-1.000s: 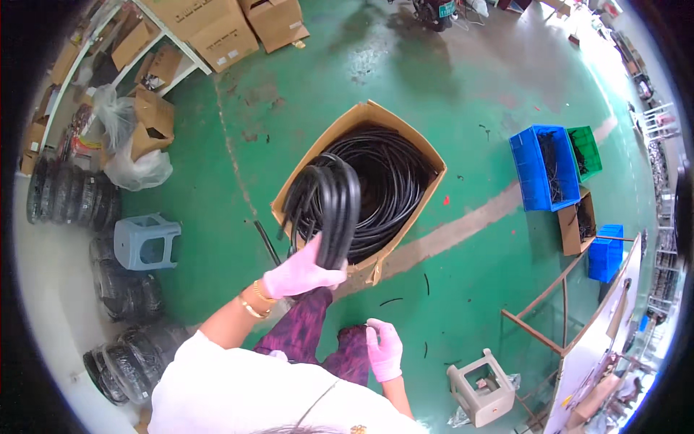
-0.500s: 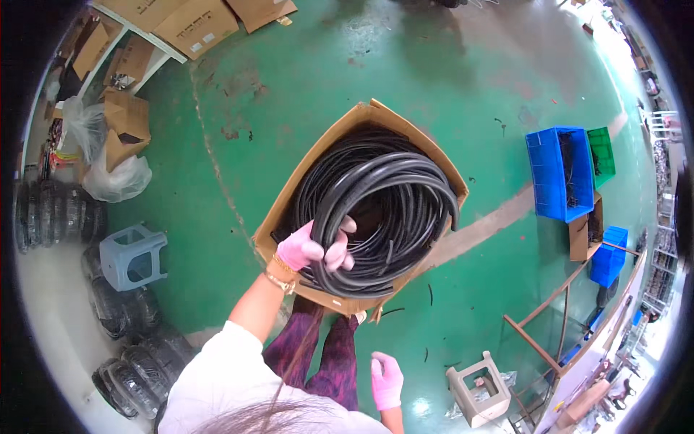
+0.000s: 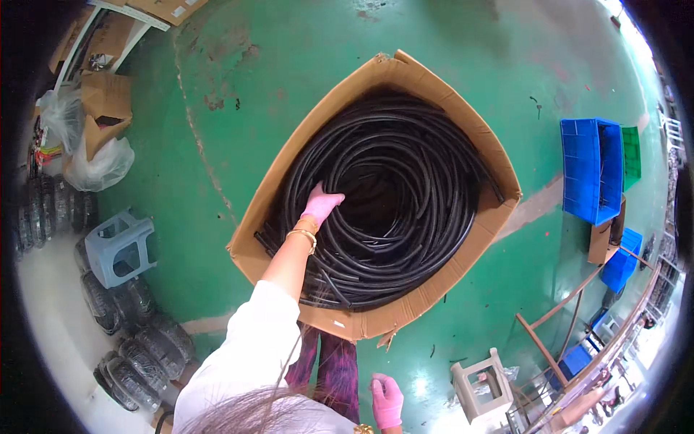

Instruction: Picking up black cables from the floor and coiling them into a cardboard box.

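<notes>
A large open cardboard box (image 3: 463, 271) stands on the floor in front of me, filled with thick coils of black rubber hose (image 3: 441, 188). My left hand (image 3: 320, 204), in a pink glove, reaches into the box at the coils' inner left side. Its thumb lies over the hose and its fingers, partly hidden, are closed round it. My right hand (image 3: 388, 402), also gloved in pink, hangs low beside my leg, away from the box. Its fingers are loosely bent, with nothing seen in them.
A blue-grey stool (image 3: 119, 249) and wrapped black coils (image 3: 141, 362) are at left. A beige stool (image 3: 483, 387) stands lower right. Blue crates (image 3: 593, 170) and a green crate (image 3: 631, 155) sit at right, above a brown metal frame (image 3: 553, 307). Cardboard boxes (image 3: 105, 108) are at upper left.
The hose coil that my left hand held raised over the box is now down among the others. My left hand has moved into the box, and the box appears larger in view.
</notes>
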Action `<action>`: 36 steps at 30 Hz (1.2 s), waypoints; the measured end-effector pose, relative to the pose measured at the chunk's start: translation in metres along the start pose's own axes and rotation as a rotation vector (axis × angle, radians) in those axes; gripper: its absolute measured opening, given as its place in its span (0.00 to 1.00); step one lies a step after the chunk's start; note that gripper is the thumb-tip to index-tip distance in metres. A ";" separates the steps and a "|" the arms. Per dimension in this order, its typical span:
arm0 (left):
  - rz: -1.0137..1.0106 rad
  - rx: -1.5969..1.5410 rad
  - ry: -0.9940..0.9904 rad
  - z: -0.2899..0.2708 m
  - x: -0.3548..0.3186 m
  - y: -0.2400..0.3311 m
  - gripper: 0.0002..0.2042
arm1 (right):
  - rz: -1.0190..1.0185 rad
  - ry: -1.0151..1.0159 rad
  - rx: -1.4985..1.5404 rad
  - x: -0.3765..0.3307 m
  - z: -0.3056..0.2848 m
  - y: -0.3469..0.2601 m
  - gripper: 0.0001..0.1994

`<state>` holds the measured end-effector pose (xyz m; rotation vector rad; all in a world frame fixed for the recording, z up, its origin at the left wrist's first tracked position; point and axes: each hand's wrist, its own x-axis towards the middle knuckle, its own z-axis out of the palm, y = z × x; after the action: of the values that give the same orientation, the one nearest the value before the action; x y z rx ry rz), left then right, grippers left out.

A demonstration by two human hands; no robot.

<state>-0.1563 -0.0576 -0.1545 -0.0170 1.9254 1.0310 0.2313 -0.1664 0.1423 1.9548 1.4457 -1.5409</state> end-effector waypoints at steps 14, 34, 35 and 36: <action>0.260 0.622 -0.067 -0.075 -0.187 0.037 0.35 | -0.131 -0.071 -0.053 -0.006 -0.016 -0.063 0.11; -0.429 -0.324 0.390 -0.008 -0.278 -0.116 0.09 | -0.096 -0.082 0.376 0.308 -0.074 -0.063 0.05; -0.413 -0.337 0.383 -0.006 -0.274 -0.099 0.10 | -0.104 -0.050 0.345 0.312 -0.082 -0.062 0.07; -0.403 -0.342 0.402 -0.012 -0.273 -0.087 0.10 | -0.088 -0.063 0.318 0.310 -0.079 -0.064 0.07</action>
<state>0.0262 -0.2241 -0.0099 -0.8271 1.9542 1.1193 0.2067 0.0838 -0.0652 2.0101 1.3451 -1.9565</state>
